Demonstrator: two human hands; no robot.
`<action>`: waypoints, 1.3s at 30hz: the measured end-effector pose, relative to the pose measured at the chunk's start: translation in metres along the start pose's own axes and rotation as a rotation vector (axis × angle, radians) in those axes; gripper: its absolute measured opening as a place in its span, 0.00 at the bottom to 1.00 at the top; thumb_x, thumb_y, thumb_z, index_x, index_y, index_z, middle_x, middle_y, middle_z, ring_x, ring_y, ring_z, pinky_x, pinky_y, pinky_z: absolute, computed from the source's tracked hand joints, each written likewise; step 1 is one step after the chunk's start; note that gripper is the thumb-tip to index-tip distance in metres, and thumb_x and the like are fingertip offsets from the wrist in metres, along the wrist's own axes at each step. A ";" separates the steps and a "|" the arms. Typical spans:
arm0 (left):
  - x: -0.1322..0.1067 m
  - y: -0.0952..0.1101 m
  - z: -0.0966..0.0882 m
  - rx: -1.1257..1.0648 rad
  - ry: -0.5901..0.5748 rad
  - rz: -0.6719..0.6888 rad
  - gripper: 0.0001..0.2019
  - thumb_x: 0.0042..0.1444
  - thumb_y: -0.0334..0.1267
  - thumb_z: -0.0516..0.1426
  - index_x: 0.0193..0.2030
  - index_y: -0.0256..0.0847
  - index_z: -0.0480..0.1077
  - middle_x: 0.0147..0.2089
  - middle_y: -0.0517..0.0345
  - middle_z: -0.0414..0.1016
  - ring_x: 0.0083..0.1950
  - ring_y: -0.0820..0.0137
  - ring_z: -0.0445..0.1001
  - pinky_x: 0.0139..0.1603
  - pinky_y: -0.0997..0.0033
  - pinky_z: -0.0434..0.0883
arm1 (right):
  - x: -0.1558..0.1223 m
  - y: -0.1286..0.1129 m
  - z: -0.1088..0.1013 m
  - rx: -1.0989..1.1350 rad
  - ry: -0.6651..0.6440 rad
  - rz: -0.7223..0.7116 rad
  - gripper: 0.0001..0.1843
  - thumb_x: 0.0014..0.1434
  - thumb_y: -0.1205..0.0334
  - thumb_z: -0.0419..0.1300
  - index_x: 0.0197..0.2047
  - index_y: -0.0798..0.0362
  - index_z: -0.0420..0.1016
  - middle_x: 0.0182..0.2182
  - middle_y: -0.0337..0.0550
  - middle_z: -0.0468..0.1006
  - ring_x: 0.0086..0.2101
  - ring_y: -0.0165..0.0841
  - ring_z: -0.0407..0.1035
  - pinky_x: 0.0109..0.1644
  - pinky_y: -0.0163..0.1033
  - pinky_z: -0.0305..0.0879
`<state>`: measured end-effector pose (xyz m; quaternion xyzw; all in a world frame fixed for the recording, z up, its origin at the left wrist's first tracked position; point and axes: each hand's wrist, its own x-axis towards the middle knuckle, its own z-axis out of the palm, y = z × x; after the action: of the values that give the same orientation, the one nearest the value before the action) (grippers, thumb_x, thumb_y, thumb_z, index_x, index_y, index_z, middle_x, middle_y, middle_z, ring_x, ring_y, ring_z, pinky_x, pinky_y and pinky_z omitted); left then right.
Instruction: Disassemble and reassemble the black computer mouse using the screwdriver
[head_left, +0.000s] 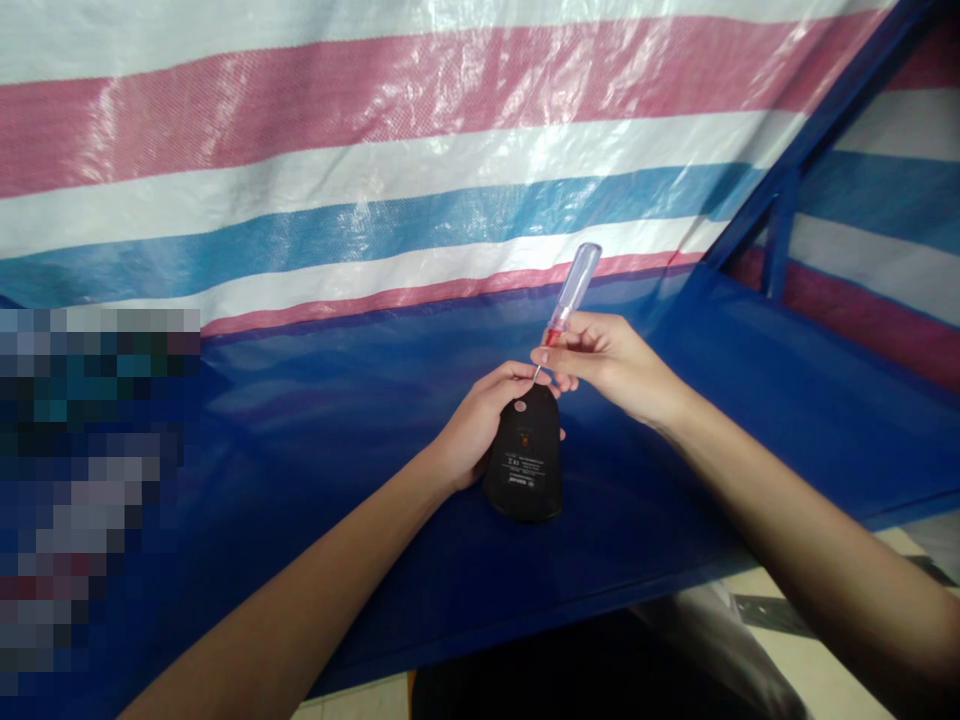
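Observation:
A black computer mouse [525, 465] lies upside down on the blue table [315, 450], its label facing up. My left hand [480, 420] wraps round its left side and top, fingers closed on it. My right hand [607, 360] pinches a small screwdriver [571, 292] with a clear handle and red collar. The screwdriver tilts up to the right, and its thin metal tip meets the top end of the mouse's underside.
A striped plastic tarp [375, 150] in white, pink and blue hangs behind the table. A blue metal frame [817, 120] rises at the right. A blurred-out patch [90, 490] covers the left of the table. Pale floor tiles [817, 640] show below the table's front edge.

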<state>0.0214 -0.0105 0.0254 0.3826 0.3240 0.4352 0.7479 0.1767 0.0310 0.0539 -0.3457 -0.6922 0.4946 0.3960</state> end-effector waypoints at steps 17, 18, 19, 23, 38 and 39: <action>0.001 -0.002 -0.003 0.037 0.045 -0.022 0.07 0.51 0.35 0.55 0.38 0.39 0.66 0.34 0.59 0.74 0.26 0.66 0.77 0.26 0.69 0.72 | 0.002 -0.002 -0.004 0.057 0.185 -0.036 0.10 0.50 0.61 0.66 0.24 0.55 0.70 0.15 0.33 0.69 0.16 0.24 0.61 0.22 0.34 0.57; 0.001 -0.003 -0.004 0.038 0.047 -0.021 0.07 0.50 0.35 0.55 0.38 0.39 0.66 0.34 0.58 0.74 0.26 0.66 0.77 0.26 0.69 0.72 | 0.002 -0.002 -0.004 0.057 0.182 -0.036 0.10 0.50 0.61 0.66 0.24 0.55 0.70 0.15 0.33 0.69 0.16 0.24 0.62 0.22 0.34 0.57; 0.001 -0.003 -0.004 0.038 0.048 -0.021 0.07 0.50 0.35 0.55 0.38 0.39 0.66 0.34 0.58 0.74 0.26 0.66 0.77 0.26 0.69 0.72 | 0.002 -0.002 -0.003 0.054 0.179 -0.031 0.10 0.51 0.61 0.66 0.24 0.55 0.70 0.15 0.33 0.69 0.16 0.24 0.62 0.22 0.34 0.57; 0.002 -0.002 -0.004 0.032 0.060 -0.026 0.07 0.50 0.36 0.56 0.38 0.40 0.66 0.34 0.59 0.74 0.26 0.66 0.77 0.26 0.69 0.72 | 0.001 -0.004 -0.001 0.039 0.171 -0.006 0.10 0.51 0.60 0.66 0.25 0.54 0.70 0.15 0.33 0.68 0.16 0.24 0.62 0.22 0.34 0.57; 0.000 -0.002 -0.001 0.031 0.073 -0.012 0.06 0.50 0.35 0.56 0.36 0.40 0.66 0.33 0.60 0.72 0.24 0.69 0.76 0.25 0.71 0.71 | 0.001 0.000 0.000 -0.052 0.112 0.038 0.11 0.49 0.59 0.67 0.27 0.55 0.69 0.14 0.32 0.67 0.17 0.24 0.62 0.21 0.32 0.57; 0.000 -0.002 -0.001 0.030 0.074 -0.012 0.06 0.50 0.35 0.56 0.36 0.40 0.66 0.33 0.60 0.72 0.24 0.69 0.76 0.24 0.71 0.71 | 0.001 0.000 0.000 -0.055 0.112 0.037 0.11 0.49 0.59 0.67 0.27 0.55 0.69 0.14 0.32 0.67 0.17 0.24 0.62 0.21 0.32 0.57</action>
<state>0.0215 -0.0105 0.0237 0.3754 0.3600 0.4398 0.7322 0.1765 0.0322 0.0543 -0.3964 -0.6759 0.4625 0.4149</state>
